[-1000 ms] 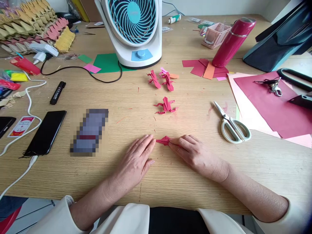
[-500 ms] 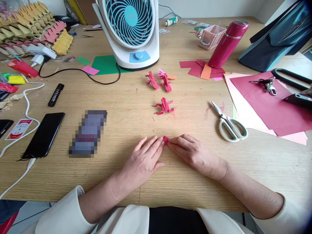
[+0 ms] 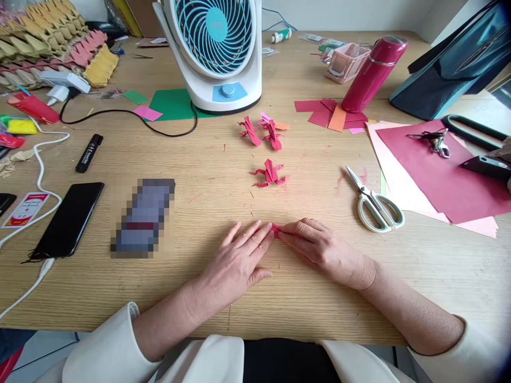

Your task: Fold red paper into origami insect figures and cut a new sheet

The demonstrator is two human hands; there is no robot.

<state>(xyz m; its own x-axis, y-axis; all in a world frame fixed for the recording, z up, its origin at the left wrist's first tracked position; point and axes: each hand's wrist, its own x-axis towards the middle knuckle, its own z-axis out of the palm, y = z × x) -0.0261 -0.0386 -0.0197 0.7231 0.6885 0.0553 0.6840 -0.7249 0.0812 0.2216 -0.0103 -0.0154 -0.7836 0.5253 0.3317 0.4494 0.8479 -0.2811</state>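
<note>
A small piece of red folded paper point(image 3: 275, 230) lies on the desk between my hands, mostly covered by fingers. My left hand point(image 3: 240, 255) rests flat, its fingers stretched out and the tips pressing the paper's left end. From the other side, my right hand point(image 3: 315, 242) pinches the paper between thumb and fingers. Just beyond them sits a red origami frog point(image 3: 270, 173) with thin bent legs. Two more red origami figures, one on the left point(image 3: 250, 131) and one on the right point(image 3: 273, 135), lie farther back.
Scissors point(image 3: 377, 205) lie right of my hands, near large red paper sheets point(image 3: 435, 175). A red thermos point(image 3: 373, 77) stands on paper strips point(image 3: 313, 106). At the back is a fan point(image 3: 227, 58). Phones point(image 3: 67, 221), a marker point(image 3: 89, 153) and cables lie left.
Both hands have shifted slightly right along with the red paper. Less of the paper shows between the fingers. The origami figures stay where they were.
</note>
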